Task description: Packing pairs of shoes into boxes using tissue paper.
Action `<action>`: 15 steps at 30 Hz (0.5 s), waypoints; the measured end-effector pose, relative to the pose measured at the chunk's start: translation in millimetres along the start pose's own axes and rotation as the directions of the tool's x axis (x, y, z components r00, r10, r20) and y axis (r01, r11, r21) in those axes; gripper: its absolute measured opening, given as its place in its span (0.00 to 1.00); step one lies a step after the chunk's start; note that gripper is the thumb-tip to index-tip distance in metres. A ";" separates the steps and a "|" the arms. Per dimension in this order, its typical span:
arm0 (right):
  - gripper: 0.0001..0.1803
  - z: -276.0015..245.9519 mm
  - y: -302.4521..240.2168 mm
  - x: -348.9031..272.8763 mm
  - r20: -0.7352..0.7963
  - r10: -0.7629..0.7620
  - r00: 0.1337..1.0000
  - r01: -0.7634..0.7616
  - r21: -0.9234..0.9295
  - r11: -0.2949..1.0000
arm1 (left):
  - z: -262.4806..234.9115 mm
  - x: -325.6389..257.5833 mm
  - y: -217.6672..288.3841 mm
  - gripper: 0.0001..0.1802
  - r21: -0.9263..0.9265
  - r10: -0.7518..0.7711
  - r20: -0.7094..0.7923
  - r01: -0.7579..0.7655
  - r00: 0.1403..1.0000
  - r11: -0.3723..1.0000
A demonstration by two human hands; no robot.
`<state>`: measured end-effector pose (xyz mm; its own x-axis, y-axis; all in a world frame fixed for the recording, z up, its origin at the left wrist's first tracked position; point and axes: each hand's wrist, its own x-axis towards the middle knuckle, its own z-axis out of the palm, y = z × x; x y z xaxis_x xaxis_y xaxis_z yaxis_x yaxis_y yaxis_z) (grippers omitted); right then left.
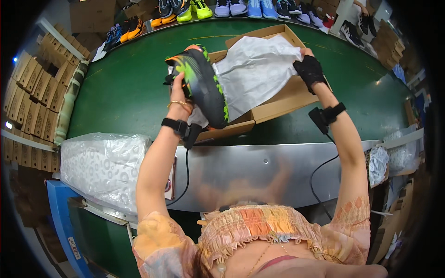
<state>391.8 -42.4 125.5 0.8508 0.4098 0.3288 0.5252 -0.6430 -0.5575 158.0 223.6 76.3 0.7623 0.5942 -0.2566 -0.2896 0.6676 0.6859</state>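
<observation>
Where green tabletop (pixel 120 88) meets brushed-steel ledge (pixel 292 171): edge toward six o'clock, open width at ten.
Brown cardboard box (pixel 285 98): one, open, one o'clock.
White tissue sheet (pixel 255 65): one; right hand's (pixel 309 69) fingers pinch its two-o'clock corner.
Black lug-soled shoe (pixel 202 83), lime-and-orange accents: one, eleven o'clock, tilted; left hand (pixel 179 90) clamped on it.

left hand (pixel 178 92): clasped, thumb (pixel 179 78) uppermost | right hand (pixel 310 70): gloved, fingers (pixel 306 52) curled | left forearm (pixel 157 160), right forearm (pixel 347 136): extended forward, well apart
</observation>
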 end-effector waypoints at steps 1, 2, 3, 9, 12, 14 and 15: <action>0.21 -8.9 -13.4 -5.2 -0.037 -0.054 0.998 0.057 0.097 0.994 | -2.2 10.6 -4.5 0.21 0.047 -0.002 0.001 0.001 1.000 0.999; 0.21 -10.9 -35.6 -10.9 -0.067 -0.163 0.984 0.170 0.118 0.978 | -22.2 26.3 -9.1 0.26 0.123 -0.125 -0.083 0.134 0.989 0.983; 0.22 -14.7 -43.7 -16.8 -0.108 -0.241 0.964 0.252 0.105 0.962 | 5.0 20.7 -25.7 0.33 0.207 -0.193 -0.203 0.235 0.960 0.950; 0.24 -11.7 -120.6 -107.1 -0.185 -0.837 0.514 0.845 0.274 0.459 | -11.5 34.3 -40.0 0.26 0.789 -0.384 -0.249 0.416 0.889 0.452; 0.21 -9.5 -74.9 -153.0 0.367 -0.787 0.496 0.688 0.387 0.614 | -7.5 14.0 -5.1 0.20 0.999 -0.029 0.032 -0.032 0.999 0.012; 0.23 1.7 -39.4 -166.2 0.643 -0.603 0.473 0.409 0.446 0.796 | -33.5 2.1 11.9 0.17 0.856 -0.010 0.328 -0.302 0.945 -0.419; 0.24 12.1 -24.3 -168.9 0.721 -0.502 0.477 0.195 0.470 0.861 | -49.4 -3.6 14.5 0.17 0.855 -0.081 0.360 -0.364 0.929 -0.369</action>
<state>235.1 -88.2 74.3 0.1299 0.9851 -0.1127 0.6101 -0.1690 -0.7741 122.4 253.3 53.6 0.9404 0.3364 -0.0488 0.3246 -0.8461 0.4227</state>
